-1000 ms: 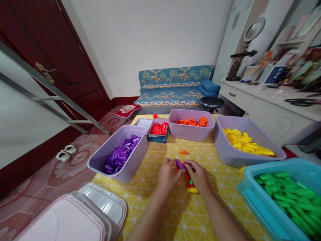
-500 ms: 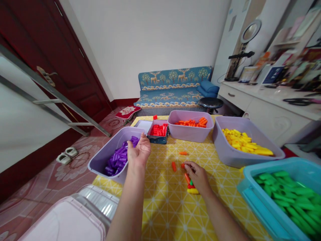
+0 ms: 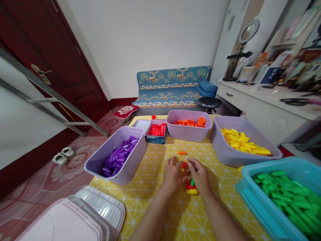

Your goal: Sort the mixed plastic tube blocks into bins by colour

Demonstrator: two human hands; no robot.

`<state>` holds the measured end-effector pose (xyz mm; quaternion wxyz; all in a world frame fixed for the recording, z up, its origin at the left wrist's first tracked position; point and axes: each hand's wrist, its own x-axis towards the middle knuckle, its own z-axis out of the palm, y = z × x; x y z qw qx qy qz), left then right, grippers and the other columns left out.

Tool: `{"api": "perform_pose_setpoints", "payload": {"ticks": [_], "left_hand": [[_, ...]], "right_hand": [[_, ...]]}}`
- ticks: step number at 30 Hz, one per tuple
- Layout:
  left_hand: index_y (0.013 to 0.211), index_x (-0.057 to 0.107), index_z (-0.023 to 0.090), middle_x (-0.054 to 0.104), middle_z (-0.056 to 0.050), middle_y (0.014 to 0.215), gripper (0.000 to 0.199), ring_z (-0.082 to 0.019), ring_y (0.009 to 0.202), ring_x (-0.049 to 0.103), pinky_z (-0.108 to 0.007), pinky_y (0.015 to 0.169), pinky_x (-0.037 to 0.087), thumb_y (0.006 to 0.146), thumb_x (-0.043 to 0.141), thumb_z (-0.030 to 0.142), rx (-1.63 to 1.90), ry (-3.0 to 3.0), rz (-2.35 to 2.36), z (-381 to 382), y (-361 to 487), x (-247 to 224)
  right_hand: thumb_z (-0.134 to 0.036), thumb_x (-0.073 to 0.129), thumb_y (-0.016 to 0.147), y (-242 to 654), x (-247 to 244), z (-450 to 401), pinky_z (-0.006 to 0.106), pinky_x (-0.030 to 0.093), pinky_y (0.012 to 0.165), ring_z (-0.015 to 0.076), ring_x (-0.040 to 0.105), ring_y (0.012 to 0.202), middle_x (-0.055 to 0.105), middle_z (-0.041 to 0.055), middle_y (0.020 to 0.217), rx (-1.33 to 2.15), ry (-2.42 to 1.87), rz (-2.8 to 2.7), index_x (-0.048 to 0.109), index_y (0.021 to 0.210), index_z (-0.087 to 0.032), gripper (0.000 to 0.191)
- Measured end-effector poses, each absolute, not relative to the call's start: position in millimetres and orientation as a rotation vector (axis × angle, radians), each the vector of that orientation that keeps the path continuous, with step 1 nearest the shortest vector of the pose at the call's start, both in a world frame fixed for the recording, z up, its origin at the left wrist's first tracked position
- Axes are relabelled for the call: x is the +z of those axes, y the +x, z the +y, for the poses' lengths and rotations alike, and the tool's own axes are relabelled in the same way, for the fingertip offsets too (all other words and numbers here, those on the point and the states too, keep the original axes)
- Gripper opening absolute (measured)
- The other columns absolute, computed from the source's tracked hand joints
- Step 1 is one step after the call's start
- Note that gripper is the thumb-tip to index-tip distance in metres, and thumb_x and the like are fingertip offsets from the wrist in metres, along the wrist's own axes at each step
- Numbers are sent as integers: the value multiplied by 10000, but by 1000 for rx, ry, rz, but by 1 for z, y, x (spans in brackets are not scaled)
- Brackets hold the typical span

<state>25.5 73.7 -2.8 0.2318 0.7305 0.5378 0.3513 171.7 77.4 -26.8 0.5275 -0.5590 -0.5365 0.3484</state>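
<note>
My left hand [image 3: 172,174] and my right hand [image 3: 200,174] are close together, low over the middle of the table. Between their fingertips shows a small orange plastic peg [image 3: 184,164], pinched by my right thumb and fingers. My left fingers are curled in against the same spot; what they hold is hidden and slightly blurred. Just below the hands lie a red piece [image 3: 189,185], a green piece [image 3: 192,182] and a yellow piece [image 3: 192,191], close against one another. A single orange piece [image 3: 182,153] lies beyond my fingertips.
Around the yellow tablecloth [image 3: 150,207] stand a bin of purple pieces [image 3: 91,167], a tin of red pieces [image 3: 156,139], a bin of orange pieces [image 3: 188,134], a bin of yellow pieces [image 3: 225,154] and a turquoise bin of green pieces [image 3: 250,194]. Lids [image 3: 67,217] lie front left.
My left hand has come down and right from above the purple bin, turning from palm up to curled beside my right hand. It now covers where another orange piece lay.
</note>
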Motion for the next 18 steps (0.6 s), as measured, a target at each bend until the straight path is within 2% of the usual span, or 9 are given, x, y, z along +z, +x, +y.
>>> {"api": "perform_pose_setpoints", "payload": {"ticks": [3, 6, 9, 12, 14, 16, 18], "left_hand": [[983, 725, 213, 613, -128, 1126, 308, -292, 1070, 535, -432, 922, 452, 689, 710, 124, 1048, 1981, 1481, 82, 26, -11], [882, 721, 180, 654, -90, 997, 218, -221, 953, 586, -373, 875, 471, 730, 627, 55, 1145, 1922, 1464, 92, 21, -15], [912, 707, 169, 666, -70, 970, 260, -192, 903, 607, -339, 845, 484, 684, 673, 47, 1191, 1847, 1392, 94, 13, -17], [1063, 676, 172, 640, -87, 1090, 446, -184, 899, 615, -302, 777, 508, 636, 702, 44, 1163, 1780, 1284, 92, 5, -18], [1137, 648, 184, 609, -95, 1164, 521, -182, 935, 615, -285, 779, 514, 639, 684, 35, 1161, 1751, 1187, 90, 1, -20], [1157, 639, 188, 610, -90, 1157, 531, -178, 958, 614, -283, 809, 512, 653, 651, 21, 1177, 1731, 1124, 90, -2, -22], [1130, 653, 183, 630, -83, 1093, 495, -166, 914, 622, -278, 793, 513, 667, 617, 10, 1187, 1717, 1128, 91, -2, -24]], "right_hand": [[-436, 542, 840, 171, -26, 77, 307, 516, 646, 175, 617, 658, 679, 62, 841, 846, -1348, -1204, 616, 1047, -165, 349], [-422, 542, 836, 171, -28, 77, 311, 516, 649, 174, 618, 654, 668, 55, 836, 864, -1354, -1177, 605, 1048, -167, 338], [-363, 527, 833, 173, -30, 78, 323, 527, 682, 174, 627, 703, 656, 77, 971, 815, -1329, -1207, 601, 1038, -177, 286], [-237, 504, 787, 174, -30, 80, 322, 524, 736, 192, 622, 845, 610, 91, 1069, 698, -1306, -1341, 627, 984, -182, 239], [-162, 480, 731, 173, -29, 80, 315, 517, 750, 202, 606, 915, 588, 95, 1083, 631, -1310, -1431, 646, 969, -176, 290], [-119, 465, 682, 171, -27, 79, 308, 513, 739, 191, 605, 880, 584, 91, 1079, 599, -1341, -1500, 654, 991, -172, 366], [-109, 472, 674, 169, -25, 77, 300, 508, 707, 157, 597, 750, 593, 74, 1067, 593, -1401, -1585, 659, 1017, -183, 398]]}}
